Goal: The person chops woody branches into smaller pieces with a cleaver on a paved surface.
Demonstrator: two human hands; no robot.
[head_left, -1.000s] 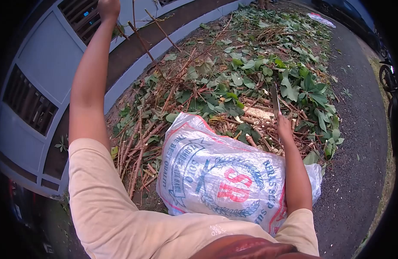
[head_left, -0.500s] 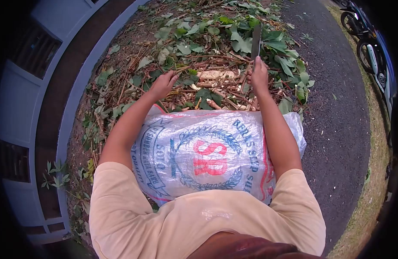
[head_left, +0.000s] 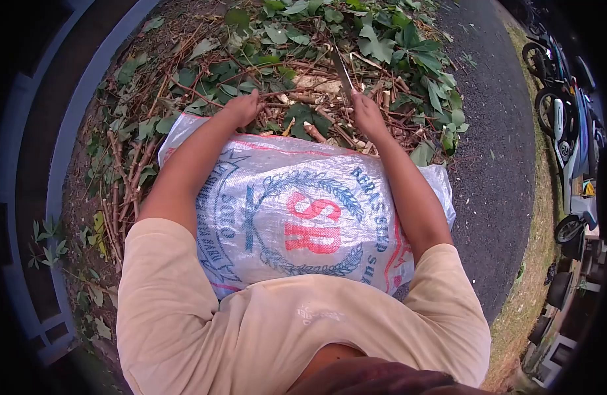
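The right hand [head_left: 367, 114] gripped a long knife [head_left: 342, 71] beside a pale wooden block [head_left: 315, 83], likely its backing; leftward, the left hand's [head_left: 244, 108] fingers seemed closed round a thin stem [head_left: 276, 93] — probably steadying it — beyond a near rice sack [head_left: 303, 220].

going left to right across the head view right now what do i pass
blue-grey wall ledge → left hand → knife → right hand → dark paved road → motorbikes
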